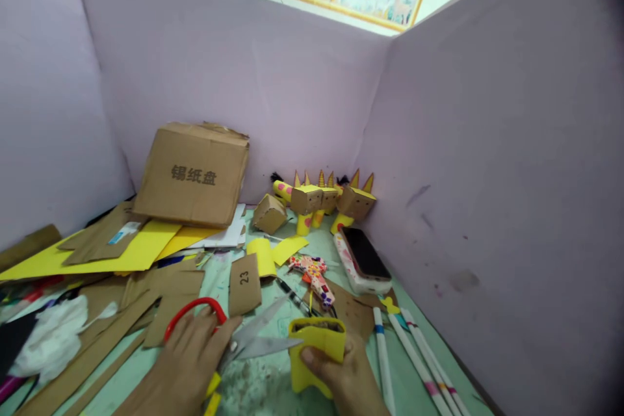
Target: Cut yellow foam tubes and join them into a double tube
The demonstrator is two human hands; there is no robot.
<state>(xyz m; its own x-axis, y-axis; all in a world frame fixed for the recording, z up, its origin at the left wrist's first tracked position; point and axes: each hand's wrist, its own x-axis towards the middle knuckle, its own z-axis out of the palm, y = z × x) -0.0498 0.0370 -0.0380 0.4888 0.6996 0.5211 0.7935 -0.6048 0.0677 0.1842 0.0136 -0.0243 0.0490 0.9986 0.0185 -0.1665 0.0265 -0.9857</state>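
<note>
My left hand (188, 354) is closed over the red handles of a pair of scissors (266, 346). The blades are spread and point right, and one tip appears to reach the yellow piece. My right hand (348, 377) grips that yellow paper-covered cardboard tube (316, 341), thumb on its front and fingers hidden behind. Its open upper end shows brown cardboard inside. Yellow scraps (213, 393) lie beside my left hand. Just beyond the blades are a brown card marked 23 (245, 285), a pen (291, 296) and a floral-patterned glue gun (314, 276).
Cardboard animal figures with yellow horns (307, 200) stand at the back. A large cardboard box (192, 175) leans over yellow sheets (141, 253) at left. Crumpled tissue (51, 335) lies near left. A phone (365, 253) and white rolled sticks (419, 364) are at right. Lilac partitions (234, 65) surround the table.
</note>
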